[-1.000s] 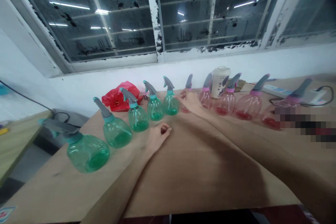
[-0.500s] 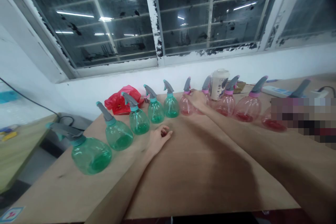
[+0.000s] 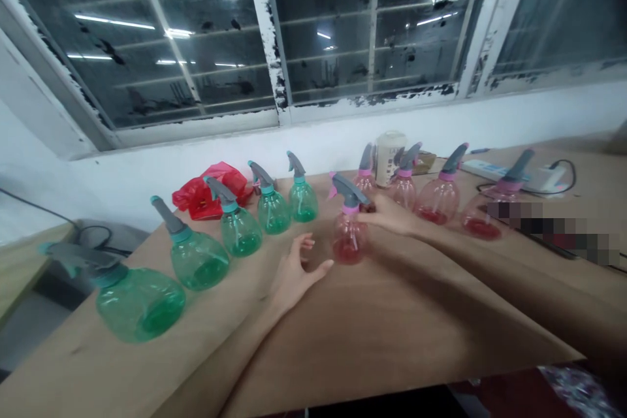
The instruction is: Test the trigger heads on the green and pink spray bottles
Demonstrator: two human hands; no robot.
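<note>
There are ten squat, translucent plastic spray bottles with grey trigger heads: five green bottles (image 3: 142, 307) with teal collars and five pink bottles (image 3: 350, 241) with pink collars. Beyond these are one crumpled red plastic bag (image 3: 210, 192), one pale cylindrical cup (image 3: 389, 166) with dark print, one long white power strip (image 3: 494, 172) and two bare hands, one left (image 3: 294, 271), one right (image 3: 385, 214).

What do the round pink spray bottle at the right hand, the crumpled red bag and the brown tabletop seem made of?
Round pink spray bottle: likely smooth plastic; red liquid shows through its wall.
Crumpled red bag: probably thin plastic film, judging by its shiny creases.
Brown tabletop: wood or wood-look board, fairly matte, with faint knot-like marks.
</note>
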